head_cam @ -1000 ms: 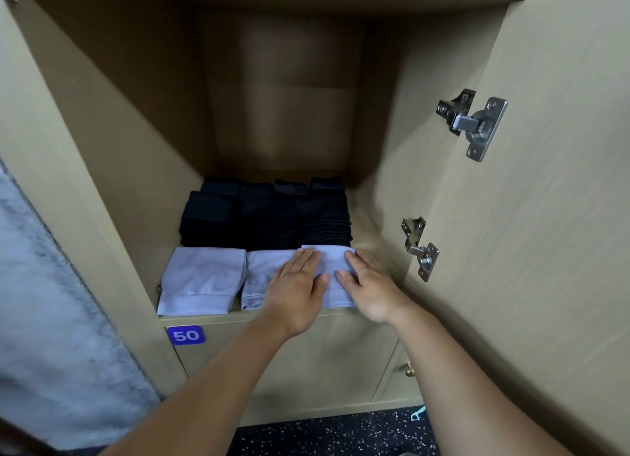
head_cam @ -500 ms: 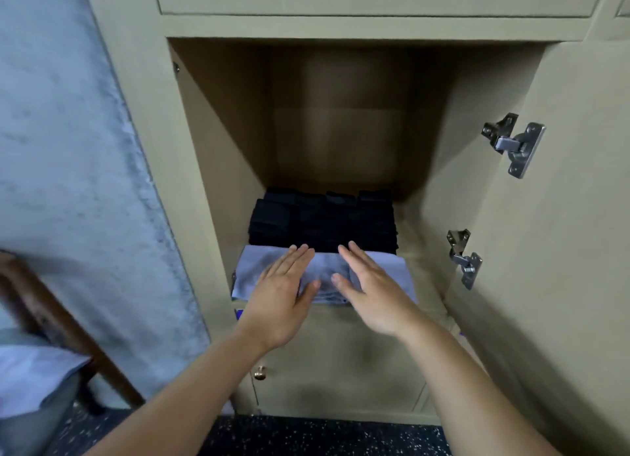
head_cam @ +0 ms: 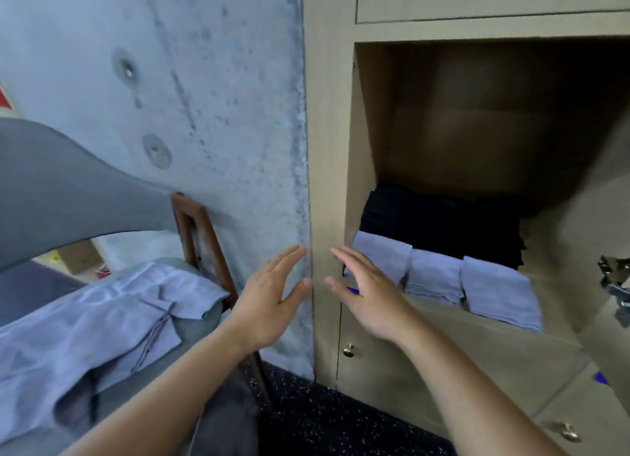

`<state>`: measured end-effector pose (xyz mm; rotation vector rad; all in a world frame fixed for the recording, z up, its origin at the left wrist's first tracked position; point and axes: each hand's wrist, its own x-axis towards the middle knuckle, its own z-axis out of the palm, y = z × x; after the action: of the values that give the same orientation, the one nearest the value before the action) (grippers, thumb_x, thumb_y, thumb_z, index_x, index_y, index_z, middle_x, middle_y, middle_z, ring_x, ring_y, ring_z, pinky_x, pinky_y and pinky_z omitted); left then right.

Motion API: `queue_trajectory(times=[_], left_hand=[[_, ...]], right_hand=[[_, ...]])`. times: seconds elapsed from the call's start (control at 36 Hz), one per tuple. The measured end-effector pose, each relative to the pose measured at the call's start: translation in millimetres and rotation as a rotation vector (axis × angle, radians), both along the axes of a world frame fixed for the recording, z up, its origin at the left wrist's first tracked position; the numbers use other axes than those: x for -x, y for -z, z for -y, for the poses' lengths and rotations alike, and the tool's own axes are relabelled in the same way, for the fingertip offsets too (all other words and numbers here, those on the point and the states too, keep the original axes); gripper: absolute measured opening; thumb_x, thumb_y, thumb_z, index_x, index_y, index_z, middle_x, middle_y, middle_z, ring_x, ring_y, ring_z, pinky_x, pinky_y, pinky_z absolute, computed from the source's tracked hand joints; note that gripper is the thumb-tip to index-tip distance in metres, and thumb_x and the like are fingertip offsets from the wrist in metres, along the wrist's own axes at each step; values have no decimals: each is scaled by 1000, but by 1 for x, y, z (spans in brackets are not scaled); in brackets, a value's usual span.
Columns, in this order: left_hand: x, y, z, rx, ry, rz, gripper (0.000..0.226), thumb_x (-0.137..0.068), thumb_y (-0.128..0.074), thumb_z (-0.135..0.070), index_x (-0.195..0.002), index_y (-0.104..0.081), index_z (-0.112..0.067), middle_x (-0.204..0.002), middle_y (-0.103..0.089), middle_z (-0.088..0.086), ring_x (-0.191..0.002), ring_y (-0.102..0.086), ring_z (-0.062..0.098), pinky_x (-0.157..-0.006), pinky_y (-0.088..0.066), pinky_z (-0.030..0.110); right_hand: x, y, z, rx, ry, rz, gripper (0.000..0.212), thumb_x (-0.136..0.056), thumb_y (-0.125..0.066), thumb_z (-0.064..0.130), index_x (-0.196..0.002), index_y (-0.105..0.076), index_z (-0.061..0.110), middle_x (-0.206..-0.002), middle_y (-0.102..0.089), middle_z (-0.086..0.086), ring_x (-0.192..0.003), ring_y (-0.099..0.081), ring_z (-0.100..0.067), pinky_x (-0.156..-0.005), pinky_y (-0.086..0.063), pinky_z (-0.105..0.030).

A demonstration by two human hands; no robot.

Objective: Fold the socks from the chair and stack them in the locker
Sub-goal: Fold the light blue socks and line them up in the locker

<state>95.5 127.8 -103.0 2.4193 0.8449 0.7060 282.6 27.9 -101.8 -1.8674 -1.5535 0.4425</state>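
A moment ago both my palms lay flat on the pale lilac folded socks (head_cam: pixel 439 278) at the front edge of the beige wooden locker (head_cam: pixel 327 183); now they have come off and my view has swung left toward the chair. My left hand (head_cam: pixel 269 302) and my right hand (head_cam: pixel 370 298) hang in the air in front of the locker's left upright, fingers straight and spread, each grip open and holding nothing, thumbs nearly meeting without touching. Three lilac folded bundles sit side by side along the front lip of the shelf, and behind them, deeper in, is a row of black folded socks (head_cam: pixel 439 223). I judge that the last bundle is placed and pressed flat, so that part of the stacking is done and I am turning back for more. On the grey padded chair with the brown wooden frame (head_cam: pixel 201 237) to my left lies a loose heap of pale lilac cloth (head_cam: pixel 102 326), unfolded and rumpled; I take it for what is left to fold, though I cannot make out single socks in it. As for writing, a small blue label (head_cam: pixel 353 290) shows just past my right thumb on the locker front, but my hand covers most of it and nothing on it can be read here; a second blue scrap (head_cam: pixel 600 378) low on the right is equally unreadable, and I see no brand anywhere.
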Motion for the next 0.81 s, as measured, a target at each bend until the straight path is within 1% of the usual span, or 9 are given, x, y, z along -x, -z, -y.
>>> queue_trajectory(times=[0.06, 0.17, 0.19, 0.28, 0.39, 0.47, 0.61, 0.72, 0.81], left_hand=[[18, 1, -3, 13, -38, -3, 58, -104, -49, -44, -159, -32, -31, -164, -28, -15, -145, -17, -8, -121, -13, 17], [54, 3, -9, 89, -108, 43, 56, -103, -50, -45, -156, -36, -36, -162, -30, -17, -150, -22, -2, -126, -22, 32], [63, 3, -10, 101, -124, 54, 55, -103, -51, -44, -156, -37, -35, -162, -31, -16, -149, -24, -2, -125, -26, 30], [88, 4, -13, 111, -179, 60, 51, -104, -53, -36, -153, -41, -30, -160, -35, -14, -144, -28, -4, -105, -26, 0], [122, 14, -18, 120, -266, 57, 46, -104, -55, -35, -149, -45, -33, -147, -42, -20, -134, -36, -7, -89, -31, -7], [142, 25, -24, 115, -314, 6, 51, -100, -50, -47, -149, -46, -31, -147, -42, -20, -130, -31, -12, -99, -22, -2], [163, 51, -37, 128, -372, -77, 46, -104, -52, -39, -148, -49, -27, -155, -45, -8, -144, -36, 8, -121, -27, 29], [165, 68, -45, 151, -372, -86, 44, -104, -54, -33, -146, -52, -20, -152, -47, -4, -143, -38, 8, -118, -24, 21], [163, 80, -53, 133, -367, -135, 42, -104, -57, -29, -144, -55, -19, -155, -47, -1, -149, -36, 15, -120, -22, 24]], right_hand=[[14, 2, -9, -7, -43, -7, 62, -104, -48, 51, -160, -28, 33, -167, -20, 15, -151, -20, -3, -122, -18, -24], [42, 11, -28, -22, -125, -58, 61, -102, -51, 51, -158, -33, 32, -164, -25, 19, -149, -21, 3, -121, -19, -22], [49, 13, -32, -25, -141, -62, 61, -102, -52, 50, -157, -35, 32, -163, -26, 19, -148, -22, 3, -122, -20, -24], [65, 18, -46, -31, -182, -67, 60, -101, -54, 50, -156, -37, 33, -161, -30, 19, -147, -24, 3, -124, -23, -29], [86, 26, -61, -19, -243, -55, 60, -101, -56, 50, -156, -37, 35, -161, -31, 18, -148, -27, 1, -124, -24, -31], [101, 31, -71, 3, -290, -35, 59, -101, -57, 47, -155, -38, 34, -161, -33, 17, -148, -29, -1, -123, -23, -26], [119, 40, -83, 32, -332, -28, 59, -101, -58, 46, -155, -39, 33, -160, -34, 17, -145, -30, 2, -115, -21, -15], [124, 46, -90, 56, -346, -27, 59, -100, -58, 48, -155, -39, 35, -160, -34, 18, -146, -31, 0, -118, -23, -20], [125, 50, -93, 65, -349, -30, 59, -100, -58, 48, -155, -39, 36, -160, -33, 19, -146, -31, 1, -118, -23, -20]])
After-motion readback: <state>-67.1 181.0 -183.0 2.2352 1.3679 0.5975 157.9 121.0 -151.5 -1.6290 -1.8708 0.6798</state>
